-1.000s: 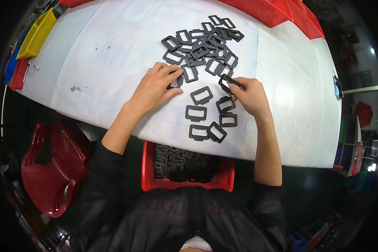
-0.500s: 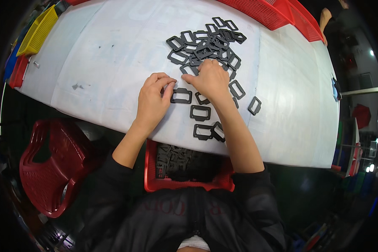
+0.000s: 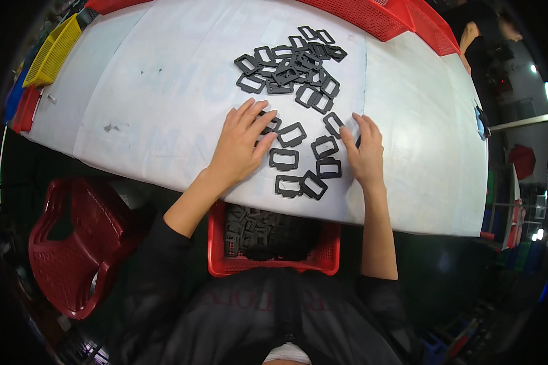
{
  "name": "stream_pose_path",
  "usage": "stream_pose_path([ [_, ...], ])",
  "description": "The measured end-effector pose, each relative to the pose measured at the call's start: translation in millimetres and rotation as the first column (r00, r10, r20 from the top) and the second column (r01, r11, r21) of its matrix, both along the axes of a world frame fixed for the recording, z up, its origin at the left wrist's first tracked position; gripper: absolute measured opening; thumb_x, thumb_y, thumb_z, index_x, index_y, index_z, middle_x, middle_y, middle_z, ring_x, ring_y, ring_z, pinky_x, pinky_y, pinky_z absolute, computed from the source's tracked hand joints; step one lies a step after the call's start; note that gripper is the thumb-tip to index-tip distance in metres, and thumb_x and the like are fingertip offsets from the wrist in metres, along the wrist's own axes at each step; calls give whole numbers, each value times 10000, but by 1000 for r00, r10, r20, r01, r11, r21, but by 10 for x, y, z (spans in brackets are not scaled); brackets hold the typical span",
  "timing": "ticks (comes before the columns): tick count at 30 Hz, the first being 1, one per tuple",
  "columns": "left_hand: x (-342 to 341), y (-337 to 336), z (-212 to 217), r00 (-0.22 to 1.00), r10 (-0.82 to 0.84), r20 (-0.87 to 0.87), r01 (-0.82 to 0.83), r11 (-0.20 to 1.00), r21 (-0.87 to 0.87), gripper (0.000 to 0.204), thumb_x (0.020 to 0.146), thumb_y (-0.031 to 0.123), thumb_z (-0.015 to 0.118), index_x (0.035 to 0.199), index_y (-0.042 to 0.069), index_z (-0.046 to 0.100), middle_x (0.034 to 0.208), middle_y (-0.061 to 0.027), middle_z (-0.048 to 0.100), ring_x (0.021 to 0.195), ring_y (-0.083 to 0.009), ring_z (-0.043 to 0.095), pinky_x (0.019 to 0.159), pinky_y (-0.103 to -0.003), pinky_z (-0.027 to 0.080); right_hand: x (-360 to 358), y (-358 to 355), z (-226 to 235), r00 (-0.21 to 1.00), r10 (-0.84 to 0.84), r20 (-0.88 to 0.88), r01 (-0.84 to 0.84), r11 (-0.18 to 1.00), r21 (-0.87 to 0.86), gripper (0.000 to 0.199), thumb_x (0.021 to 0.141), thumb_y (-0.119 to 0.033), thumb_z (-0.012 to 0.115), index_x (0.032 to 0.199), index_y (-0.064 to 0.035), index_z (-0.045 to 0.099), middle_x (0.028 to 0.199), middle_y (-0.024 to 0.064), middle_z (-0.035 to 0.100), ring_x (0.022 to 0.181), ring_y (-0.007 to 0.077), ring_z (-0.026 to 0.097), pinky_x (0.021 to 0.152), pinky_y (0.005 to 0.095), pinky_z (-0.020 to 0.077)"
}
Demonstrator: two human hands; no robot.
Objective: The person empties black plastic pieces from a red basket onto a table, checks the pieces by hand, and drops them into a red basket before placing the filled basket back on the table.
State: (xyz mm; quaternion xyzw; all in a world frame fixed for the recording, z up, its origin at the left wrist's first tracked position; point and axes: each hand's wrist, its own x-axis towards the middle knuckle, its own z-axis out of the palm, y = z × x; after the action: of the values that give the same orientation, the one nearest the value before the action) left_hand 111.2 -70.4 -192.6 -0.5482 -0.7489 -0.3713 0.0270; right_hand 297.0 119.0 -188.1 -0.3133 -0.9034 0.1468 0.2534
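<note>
Several flat black rectangular plastic frames lie loosely in front of me, among them one tilted frame (image 3: 302,137) between my hands. My left hand (image 3: 237,145) is open, fingers spread, its fingertips over a black frame that they partly cover. On the other side, my right hand (image 3: 366,153) is open with thumb and fingers apart, curved around the right edge of the group. A bit of black frame (image 3: 358,142) shows between its thumb and fingers, mostly hidden. Beyond both hands, a heap of the same frames (image 3: 286,75) overlaps on the white table (image 3: 164,115).
Below the table's near edge, a red basket (image 3: 274,266) holds many dark parts. A dark red plastic chair (image 3: 85,243) stands at the left. Red baskets (image 3: 371,17) line the far edge, a yellow basket (image 3: 55,52) the far left. Another person's arm (image 3: 467,39) shows at far right.
My right hand has moved from the heap to the right and nearer me. Frames from the heap's near side now lie between my hands. My left hand has spread its fingers over a frame.
</note>
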Motion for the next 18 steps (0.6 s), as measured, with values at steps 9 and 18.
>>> stream_pose_path([
  [9,650,-270,17,982,-187,-15,180,963,-200,418,913,212,566,1311,92,535,1382,-118,469,1359,-341,335,1115,-522,242,211,-978,-45,985,148,87,-147,989,-19,550,872,-390,631,1320,-93,515,1418,147,423,1358,359,334,1098,577,205],
  [18,459,-102,544,959,-215,187,197,974,110,179,817,22,668,996,26,683,973,-127,660,893,-303,623,796,-370,498,92,-596,406,946,285,-152,-285,958,25,327,815,-214,714,1098,-68,637,1052,108,581,961,292,560,795,378,450],
])
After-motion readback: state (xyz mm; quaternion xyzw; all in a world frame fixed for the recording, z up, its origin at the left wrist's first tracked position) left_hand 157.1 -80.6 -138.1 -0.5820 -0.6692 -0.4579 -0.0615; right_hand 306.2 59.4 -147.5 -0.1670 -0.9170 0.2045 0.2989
